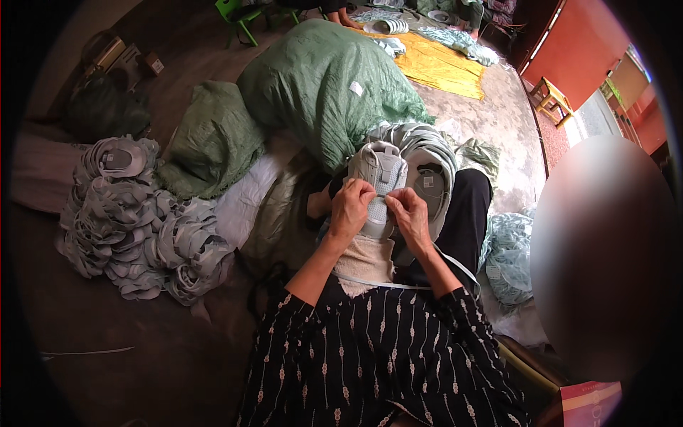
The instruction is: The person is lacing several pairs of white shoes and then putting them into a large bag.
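A pale grey-white shoe upper point(381, 160) lies in front of me over my lap, its laced front between my hands. At its left edge my left hand point(350, 210) is closed, thumb and forefinger pinched on the shoelace. Opposite it, my right hand point(410, 215) pinches too, close to the middle of the upper. A long flat pale shoelace point(461, 265) loops past my right forearm and across my lap. The fingertips cover the exact spot where the lace meets the upper. Beneath the upper is a beige cloth point(364, 260).
More stacked uppers point(435, 167) sit just right of the shoe. A big heap of grey uppers point(131, 220) lies on the left. Green woven sacks point(324, 89) bulge ahead. Pale blue bundled material point(509, 256) sits right. Farther off are a yellow sheet point(445, 64) and a wooden stool point(551, 102).
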The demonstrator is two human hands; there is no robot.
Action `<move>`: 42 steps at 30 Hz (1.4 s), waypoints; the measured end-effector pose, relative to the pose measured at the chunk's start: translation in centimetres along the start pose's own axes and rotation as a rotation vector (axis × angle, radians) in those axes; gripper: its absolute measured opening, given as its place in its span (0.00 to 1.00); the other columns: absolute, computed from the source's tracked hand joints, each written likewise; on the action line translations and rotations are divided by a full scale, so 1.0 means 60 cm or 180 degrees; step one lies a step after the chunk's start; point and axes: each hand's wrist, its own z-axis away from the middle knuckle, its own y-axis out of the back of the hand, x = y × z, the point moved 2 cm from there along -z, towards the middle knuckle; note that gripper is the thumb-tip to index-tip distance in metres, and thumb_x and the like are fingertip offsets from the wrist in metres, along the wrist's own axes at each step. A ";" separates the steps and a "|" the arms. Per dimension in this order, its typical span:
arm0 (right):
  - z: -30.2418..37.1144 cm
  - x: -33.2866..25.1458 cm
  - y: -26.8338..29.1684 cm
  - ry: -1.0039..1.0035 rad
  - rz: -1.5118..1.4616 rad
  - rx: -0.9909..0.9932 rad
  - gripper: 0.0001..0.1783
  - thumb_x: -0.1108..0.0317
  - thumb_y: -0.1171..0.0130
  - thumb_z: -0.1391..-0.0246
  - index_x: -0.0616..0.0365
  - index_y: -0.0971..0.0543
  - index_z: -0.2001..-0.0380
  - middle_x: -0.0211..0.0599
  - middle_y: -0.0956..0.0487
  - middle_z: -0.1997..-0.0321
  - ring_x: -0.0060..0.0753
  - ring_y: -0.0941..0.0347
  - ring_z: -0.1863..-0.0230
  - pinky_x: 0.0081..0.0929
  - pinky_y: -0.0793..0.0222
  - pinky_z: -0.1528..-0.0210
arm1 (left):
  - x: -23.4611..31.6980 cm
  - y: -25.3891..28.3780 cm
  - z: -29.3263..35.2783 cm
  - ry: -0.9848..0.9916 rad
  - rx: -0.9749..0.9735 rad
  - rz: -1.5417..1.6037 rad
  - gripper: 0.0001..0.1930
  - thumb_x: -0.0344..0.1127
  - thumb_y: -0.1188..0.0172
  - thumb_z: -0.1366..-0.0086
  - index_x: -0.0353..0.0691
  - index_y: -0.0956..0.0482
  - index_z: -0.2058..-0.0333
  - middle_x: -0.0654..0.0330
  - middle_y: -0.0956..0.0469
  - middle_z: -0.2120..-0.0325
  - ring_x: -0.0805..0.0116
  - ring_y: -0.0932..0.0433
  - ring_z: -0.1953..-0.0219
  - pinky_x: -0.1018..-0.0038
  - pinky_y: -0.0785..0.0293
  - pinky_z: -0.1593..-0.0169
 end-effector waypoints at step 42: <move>0.142 0.059 0.492 -0.1078 -0.3982 0.1124 0.14 0.72 0.57 0.38 0.61 0.32 0.49 0.25 0.30 0.75 0.09 0.50 0.89 0.12 0.58 0.88 | -0.367 0.491 0.061 0.2237 0.3034 0.1672 0.10 0.27 0.55 0.38 0.35 0.31 0.58 0.54 0.23 0.65 0.64 0.21 0.63 0.78 0.25 0.73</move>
